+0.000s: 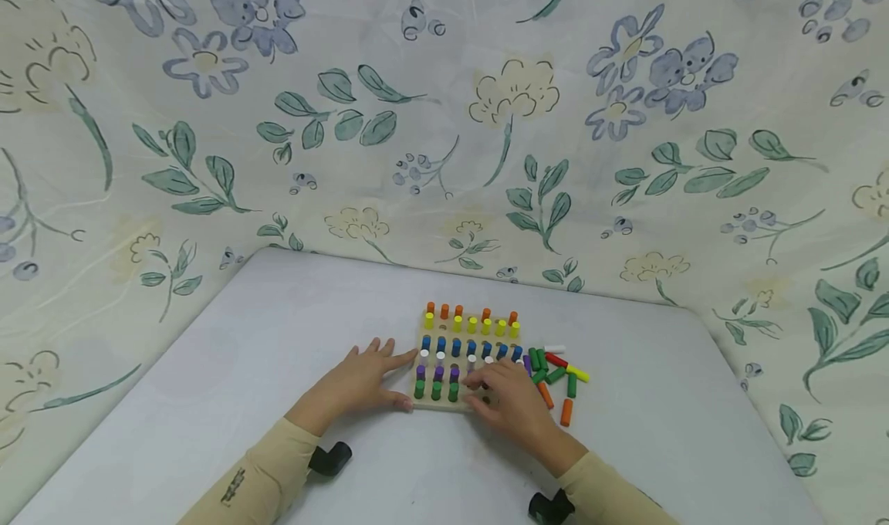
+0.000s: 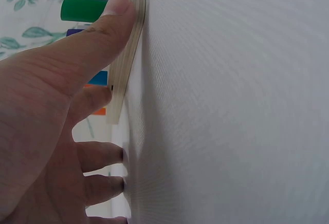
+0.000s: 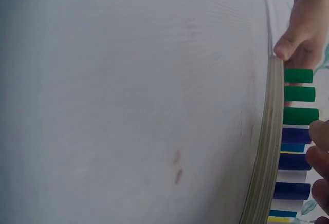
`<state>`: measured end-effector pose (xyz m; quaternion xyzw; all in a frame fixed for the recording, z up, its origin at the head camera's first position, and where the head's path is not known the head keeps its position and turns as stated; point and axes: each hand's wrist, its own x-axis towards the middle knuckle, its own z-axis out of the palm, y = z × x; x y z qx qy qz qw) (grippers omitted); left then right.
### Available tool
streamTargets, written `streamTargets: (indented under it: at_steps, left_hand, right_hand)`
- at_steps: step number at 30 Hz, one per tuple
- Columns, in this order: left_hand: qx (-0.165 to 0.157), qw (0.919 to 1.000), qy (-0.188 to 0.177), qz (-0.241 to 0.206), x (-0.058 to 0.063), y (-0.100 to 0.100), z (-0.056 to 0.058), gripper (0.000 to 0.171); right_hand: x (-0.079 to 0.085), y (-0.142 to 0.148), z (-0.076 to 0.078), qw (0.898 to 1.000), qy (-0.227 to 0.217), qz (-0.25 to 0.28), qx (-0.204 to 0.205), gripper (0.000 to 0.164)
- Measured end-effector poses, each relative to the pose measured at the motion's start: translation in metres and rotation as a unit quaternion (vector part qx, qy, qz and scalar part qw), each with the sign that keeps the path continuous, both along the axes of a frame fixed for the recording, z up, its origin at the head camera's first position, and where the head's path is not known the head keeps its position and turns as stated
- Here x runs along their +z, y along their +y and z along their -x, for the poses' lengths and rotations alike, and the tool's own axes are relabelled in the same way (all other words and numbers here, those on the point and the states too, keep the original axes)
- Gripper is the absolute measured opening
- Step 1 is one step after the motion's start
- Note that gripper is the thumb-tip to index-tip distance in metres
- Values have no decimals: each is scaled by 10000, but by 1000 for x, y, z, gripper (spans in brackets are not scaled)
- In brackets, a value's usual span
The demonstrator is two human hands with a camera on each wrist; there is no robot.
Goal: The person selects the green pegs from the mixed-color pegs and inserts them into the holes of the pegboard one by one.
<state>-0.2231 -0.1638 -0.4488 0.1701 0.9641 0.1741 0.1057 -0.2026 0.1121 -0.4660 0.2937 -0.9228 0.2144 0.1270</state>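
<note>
A wooden pegboard (image 1: pixel 441 405) carries rows of orange, yellow, blue, white, purple and green pegs. My left hand (image 1: pixel 354 382) lies spread at its left side; in the left wrist view the thumb (image 2: pixel 118 16) presses the board's corner beside a green peg (image 2: pixel 85 9). Over the front right of the board is my right hand (image 1: pixel 517 405), with thumb and forefinger apart near the third green peg (image 1: pixel 453 391). Its fingertips (image 3: pixel 321 134) come close to purple pegs (image 3: pixel 295 161) in the right wrist view, with no peg showing between them. This hand hides part of the rows.
Right of the board lie several loose pegs, among them a red peg (image 1: pixel 556 360), a yellow peg (image 1: pixel 578 373), a green peg (image 1: pixel 572 386) and an orange peg (image 1: pixel 566 412). A white table (image 1: pixel 333 293) meets a floral cloth (image 1: pixel 430 147) behind.
</note>
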Motion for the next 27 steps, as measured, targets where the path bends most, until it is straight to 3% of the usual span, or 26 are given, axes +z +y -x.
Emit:
streamTargets:
  at_steps: [10,27]
  left_hand:
    - [36,10000,-14,12,-2,3,3,89]
    - [81,9999,-71,-16,-1,5,6,89]
  right_hand:
    - [1,12,4,9996,-41,256,91,19]
    - [2,23,5,9996,-205,-123,-176,15]
